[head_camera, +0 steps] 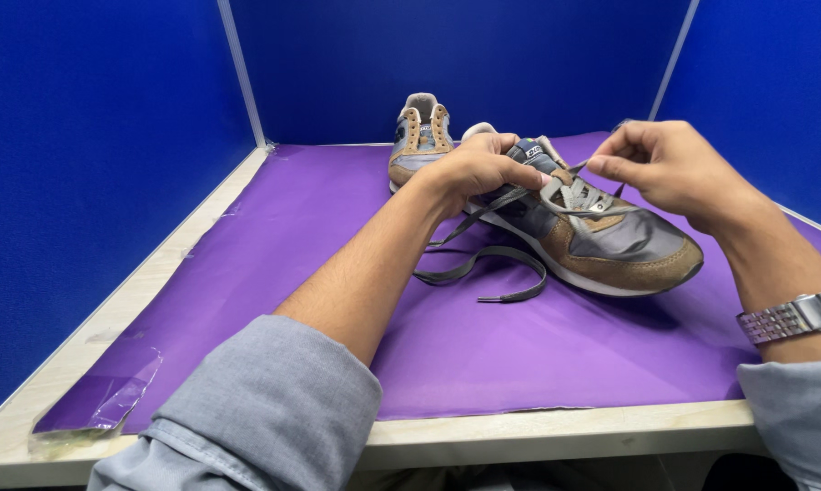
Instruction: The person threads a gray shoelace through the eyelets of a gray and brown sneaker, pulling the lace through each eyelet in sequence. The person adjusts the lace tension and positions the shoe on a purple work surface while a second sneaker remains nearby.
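Note:
A grey and tan sneaker [610, 241] lies on the purple mat [274, 245], toe pointing to the right front. My left hand [478, 168] rests on its tongue area, fingers closed on a grey lace near the eyelets. My right hand [665, 164] hovers above the sneaker's right side and pinches the other end of the lace [581, 169] between thumb and forefinger. A loose length of grey lace [501, 268] trails in a loop on the mat in front of the shoe. A second, matching sneaker [421, 136] without laces stands behind, toe toward me.
The mat covers a light wooden table [556, 429] enclosed by blue partition walls [92, 136]. A crumpled piece of clear tape [110, 400] sticks at the mat's front left corner. A metal watch [797, 316] is on my right wrist.

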